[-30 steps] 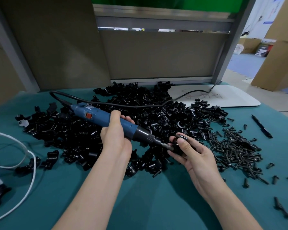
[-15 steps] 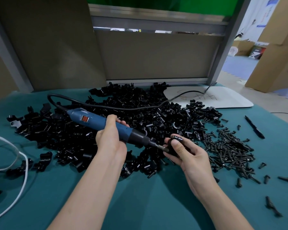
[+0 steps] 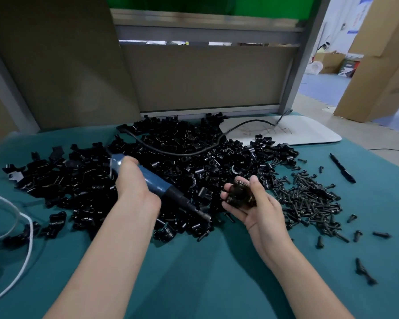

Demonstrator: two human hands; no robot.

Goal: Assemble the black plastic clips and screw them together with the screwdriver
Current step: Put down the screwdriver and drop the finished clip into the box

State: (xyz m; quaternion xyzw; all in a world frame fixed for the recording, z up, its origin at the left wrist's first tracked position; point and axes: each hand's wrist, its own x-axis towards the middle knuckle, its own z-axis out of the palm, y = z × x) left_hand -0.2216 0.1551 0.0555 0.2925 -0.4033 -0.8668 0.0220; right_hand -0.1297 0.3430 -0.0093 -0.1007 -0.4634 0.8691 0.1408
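My left hand [image 3: 134, 185] grips the blue electric screwdriver [image 3: 156, 183] around its body, the bit end [image 3: 205, 216] pointing down to the right over the pile. My right hand [image 3: 249, 201] holds a black clip assembly [image 3: 240, 194] in its curled fingers, just right of the bit and apart from it. A large heap of black plastic clips [image 3: 171, 162] covers the middle of the teal table. A pile of black screws [image 3: 309, 199] lies to the right of my right hand.
The screwdriver's black cable [image 3: 194, 151] runs over the heap to a white board [image 3: 297, 132] at the back right. A black pen [image 3: 342, 168] lies far right. A white cord [image 3: 21, 238] loops at the left edge. Loose screws [image 3: 364, 271] scatter front right.
The screwdriver bit has come away from the clip and swung downward. My right hand has turned the clip assembly up into its palm and lifted it slightly to the right.
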